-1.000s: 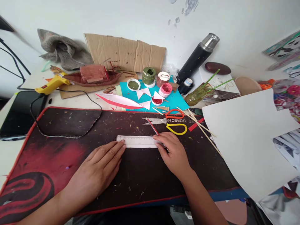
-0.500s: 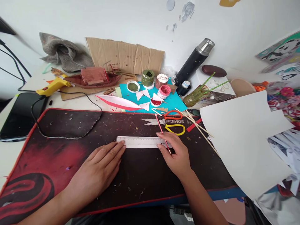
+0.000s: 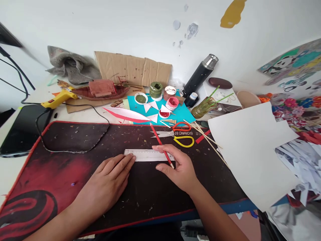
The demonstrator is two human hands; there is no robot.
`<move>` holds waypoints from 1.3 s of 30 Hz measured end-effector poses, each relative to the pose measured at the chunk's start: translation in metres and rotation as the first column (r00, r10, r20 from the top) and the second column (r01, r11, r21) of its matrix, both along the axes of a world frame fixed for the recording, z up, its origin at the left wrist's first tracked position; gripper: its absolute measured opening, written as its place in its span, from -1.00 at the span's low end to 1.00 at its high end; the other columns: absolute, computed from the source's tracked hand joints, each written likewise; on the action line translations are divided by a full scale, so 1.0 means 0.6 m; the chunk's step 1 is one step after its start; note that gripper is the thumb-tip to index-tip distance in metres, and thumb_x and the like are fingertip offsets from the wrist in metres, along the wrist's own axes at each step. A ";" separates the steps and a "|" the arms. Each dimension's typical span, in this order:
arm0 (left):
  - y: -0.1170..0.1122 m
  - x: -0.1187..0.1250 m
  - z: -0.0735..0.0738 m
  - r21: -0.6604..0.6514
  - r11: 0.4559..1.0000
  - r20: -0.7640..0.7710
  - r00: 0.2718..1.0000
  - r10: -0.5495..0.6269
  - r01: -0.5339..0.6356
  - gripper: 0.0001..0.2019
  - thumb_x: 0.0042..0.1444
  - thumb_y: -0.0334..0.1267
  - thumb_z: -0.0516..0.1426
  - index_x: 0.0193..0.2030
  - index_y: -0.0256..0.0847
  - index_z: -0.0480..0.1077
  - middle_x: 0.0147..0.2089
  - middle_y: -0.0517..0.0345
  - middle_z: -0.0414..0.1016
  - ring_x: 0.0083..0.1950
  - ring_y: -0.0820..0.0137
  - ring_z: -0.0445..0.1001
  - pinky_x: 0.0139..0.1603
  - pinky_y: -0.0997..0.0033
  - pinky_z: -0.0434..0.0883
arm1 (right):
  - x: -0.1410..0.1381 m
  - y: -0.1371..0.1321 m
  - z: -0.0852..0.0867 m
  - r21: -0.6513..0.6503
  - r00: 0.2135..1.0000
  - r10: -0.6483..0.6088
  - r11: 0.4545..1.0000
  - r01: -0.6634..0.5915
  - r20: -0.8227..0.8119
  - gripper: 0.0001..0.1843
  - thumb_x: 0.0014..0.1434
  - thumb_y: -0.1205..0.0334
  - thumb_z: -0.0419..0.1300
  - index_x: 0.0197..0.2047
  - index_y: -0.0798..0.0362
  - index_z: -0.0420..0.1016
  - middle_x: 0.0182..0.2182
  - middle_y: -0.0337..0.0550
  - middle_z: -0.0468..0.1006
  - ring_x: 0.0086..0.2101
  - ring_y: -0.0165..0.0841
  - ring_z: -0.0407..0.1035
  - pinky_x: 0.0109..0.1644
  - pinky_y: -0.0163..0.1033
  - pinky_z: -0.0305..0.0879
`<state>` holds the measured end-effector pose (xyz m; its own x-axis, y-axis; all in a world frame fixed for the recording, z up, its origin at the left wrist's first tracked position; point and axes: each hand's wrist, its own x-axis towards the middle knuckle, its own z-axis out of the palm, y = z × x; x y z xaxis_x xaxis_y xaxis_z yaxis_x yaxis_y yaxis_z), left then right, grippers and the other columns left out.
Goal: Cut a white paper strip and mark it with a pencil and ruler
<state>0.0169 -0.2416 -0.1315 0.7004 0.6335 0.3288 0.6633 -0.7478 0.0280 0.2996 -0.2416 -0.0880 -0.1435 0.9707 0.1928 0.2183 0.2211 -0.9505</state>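
Observation:
A clear plastic ruler (image 3: 144, 155) lies across the dark mat, on or over a white strip. My left hand (image 3: 106, 177) rests flat, its outstretched fingertips pressing on the ruler's left end. Over the right end, my right hand (image 3: 179, 165) holds a red pencil (image 3: 160, 142) slantwise, its lower end near the palm and its tip pointing away. Thumb and forefinger are spread apart around the pencil, so its exact hold is partly hidden. Just beyond this hand lie scissors (image 3: 185, 142) with one orange and one yellow handle loop.
Behind the mat (image 3: 140, 207) stand a red-brown model boat (image 3: 101, 88), paint jars on a blue sheet (image 3: 135, 103) and a black flask (image 3: 199, 76). A yellow glue gun (image 3: 60, 98) trails its cord over the mat. Thin sticks (image 3: 213, 144) and a large white sheet (image 3: 248, 150) lie right.
My right hand has shifted left along the ruler, and its thumb and forefinger have spread. The pencil has moved left with it. My left hand stays on the ruler; the view has tilted slightly.

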 end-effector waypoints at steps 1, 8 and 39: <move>0.000 0.000 0.000 0.001 1.000 0.001 1.000 -0.003 0.003 -0.58 0.54 -0.34 -0.02 0.35 -0.33 0.54 0.34 -0.08 0.63 0.31 0.08 0.50 0.33 0.05 0.39 | -0.004 0.003 0.002 -0.016 1.000 0.017 1.000 -0.018 -0.022 -0.61 0.39 0.08 0.51 0.24 -0.22 0.67 0.14 -0.13 0.77 0.15 -0.15 0.67 0.31 -0.02 0.57; -0.001 -0.003 -0.009 -0.013 1.000 0.030 1.000 0.002 -0.002 -0.58 0.52 -0.34 0.00 0.35 -0.28 0.55 0.35 -0.09 0.62 0.34 0.09 0.50 0.36 0.07 0.39 | -0.016 0.022 0.003 -0.078 0.976 0.060 0.994 -0.078 -0.209 -0.54 0.34 -0.06 0.54 0.22 -0.15 0.66 0.16 -0.06 0.78 0.17 -0.13 0.69 0.35 0.02 0.59; 0.003 -0.001 -0.005 0.015 1.000 0.050 0.999 -0.017 0.016 -0.57 0.50 -0.39 0.00 0.34 -0.29 0.55 0.35 -0.08 0.63 0.31 0.10 0.51 0.35 0.08 0.36 | -0.026 0.065 -0.025 0.191 0.895 -0.188 0.974 0.118 0.405 -0.65 0.54 -0.02 0.24 -0.22 -0.05 0.72 -0.35 -0.10 0.78 -0.35 -0.22 0.66 -0.23 -0.20 0.50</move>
